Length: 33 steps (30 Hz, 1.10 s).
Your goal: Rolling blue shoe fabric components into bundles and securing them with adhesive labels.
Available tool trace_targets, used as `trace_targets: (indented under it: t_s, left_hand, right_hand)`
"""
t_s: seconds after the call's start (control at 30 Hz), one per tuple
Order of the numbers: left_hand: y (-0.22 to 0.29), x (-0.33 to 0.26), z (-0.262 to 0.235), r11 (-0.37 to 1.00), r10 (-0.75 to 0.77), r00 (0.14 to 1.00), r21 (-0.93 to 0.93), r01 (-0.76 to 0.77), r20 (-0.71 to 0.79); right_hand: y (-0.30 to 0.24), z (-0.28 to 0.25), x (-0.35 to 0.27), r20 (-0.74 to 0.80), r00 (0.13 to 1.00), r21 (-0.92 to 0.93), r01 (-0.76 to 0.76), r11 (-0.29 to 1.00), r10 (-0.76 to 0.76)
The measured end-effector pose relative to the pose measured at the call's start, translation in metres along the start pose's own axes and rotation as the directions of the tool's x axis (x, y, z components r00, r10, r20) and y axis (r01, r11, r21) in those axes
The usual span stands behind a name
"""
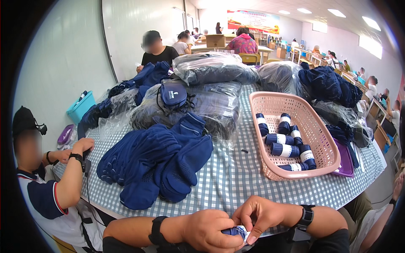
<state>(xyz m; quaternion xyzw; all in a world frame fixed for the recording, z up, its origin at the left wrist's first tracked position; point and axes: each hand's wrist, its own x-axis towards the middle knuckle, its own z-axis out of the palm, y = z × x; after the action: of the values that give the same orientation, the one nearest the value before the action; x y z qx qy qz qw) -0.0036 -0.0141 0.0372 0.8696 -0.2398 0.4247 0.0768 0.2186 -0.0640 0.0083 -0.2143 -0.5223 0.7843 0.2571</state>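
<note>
1) Currently both hands are low centre, just over the table's near edge; left hand (213,230) is curled closed around a small navy roll (229,231), one end poking out toward the right
2) Right hand (260,215) has thumb and fingers pinched nearly together on the roll's white paper band (242,231); the hands almost touch, far side of the roll hidden by fingers
3) Dark wristband (157,231) on left wrist, dark watch (306,216) on right
4) Checked tablecloth (225,185) under everything, grey-blue and white
5) Loose heap of navy knit pieces (145,162) beyond the left hand, well apart from it
6) Pink basket (256,122) beyond the right hand, several finished-looking banded rolls (284,150) lying in it at mixed angles; purple tray (344,158) partly under its right side
7) Seated person (63,185) at the left side of the table, forearms over its edge
8) Navy pouch (173,93) on top of clear plastic bags (217,105) of dark goods, mid table
9) Teal basket (81,107) off the table's far left
10) Capped person (159,55) past the bags, more people at tables behind, red banner (253,22) on the end wall
</note>
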Motion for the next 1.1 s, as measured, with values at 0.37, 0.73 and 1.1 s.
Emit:
trace_targets:
  t_s: [0.37, 0.73, 1.1]
  left_hand:
    - [0.0, -0.014, 0.005, 0.661, -0.749, 0.66, 0.001, 0.75, 0.056]
    - [0.008, -0.022, 0.018, 0.911, -0.413, 0.909, -0.043, 0.411, -0.059]
    - [-0.003, -0.009, -0.003, 0.927, -0.373, 0.924, -0.01, 0.375, 0.08]
  right_hand:
    - [-0.013, 0.012, 0.001, -0.222, 0.753, -0.853, 0.157, 0.497, -0.619]
    - [-0.01, 0.009, 0.001, -0.213, 0.963, -0.212, 0.121, 0.97, -0.167]
    - [-0.009, 0.017, -0.001, -0.294, 0.915, -0.171, 0.234, 0.957, -0.276]
